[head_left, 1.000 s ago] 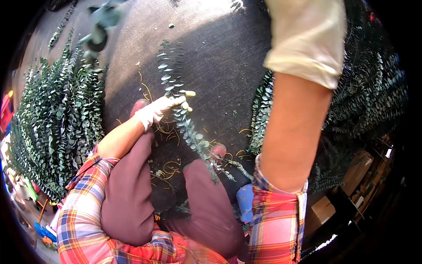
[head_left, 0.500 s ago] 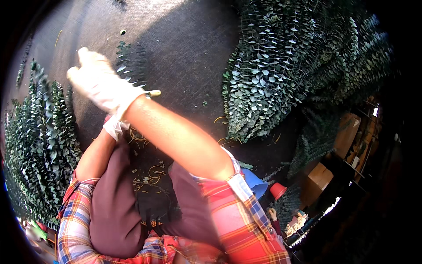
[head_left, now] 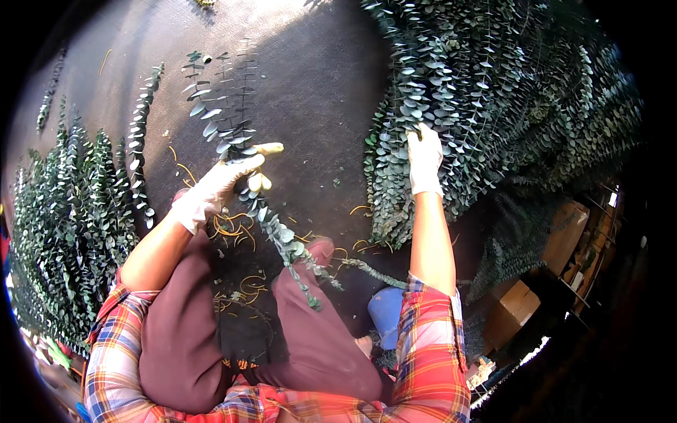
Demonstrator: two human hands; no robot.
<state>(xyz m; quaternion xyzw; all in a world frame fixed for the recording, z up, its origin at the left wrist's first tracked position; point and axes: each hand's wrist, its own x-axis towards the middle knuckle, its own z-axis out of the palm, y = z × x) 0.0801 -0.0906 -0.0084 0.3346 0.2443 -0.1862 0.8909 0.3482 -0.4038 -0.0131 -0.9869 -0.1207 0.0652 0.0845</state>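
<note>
My left hand [head_left: 227, 180], in a white glove with yellowish fingertips, is closed around a few eucalyptus stems [head_left: 224, 127]. Their leafy tips point away from me, and a leafy length [head_left: 278, 236] hangs below the hand toward my knee. At the right, my right hand [head_left: 425, 161], gloved too, has its fingers closed at a leafy branch on the edge of a large eucalyptus heap [head_left: 486, 92]. The fingertips are partly lost among the leaves.
Another eucalyptus pile [head_left: 74, 218] stands at the left, with a single branch [head_left: 142, 134] beside it. Yellow bands [head_left: 233, 229] lie scattered on the dark floor mat [head_left: 317, 92]. A blue container [head_left: 386, 317] and cardboard boxes [head_left: 517, 304] are at the lower right.
My right arm has swung from across my left arm over to the right-hand heap. My left hand and its stems are now uncovered, and a single branch shows beside the left pile.
</note>
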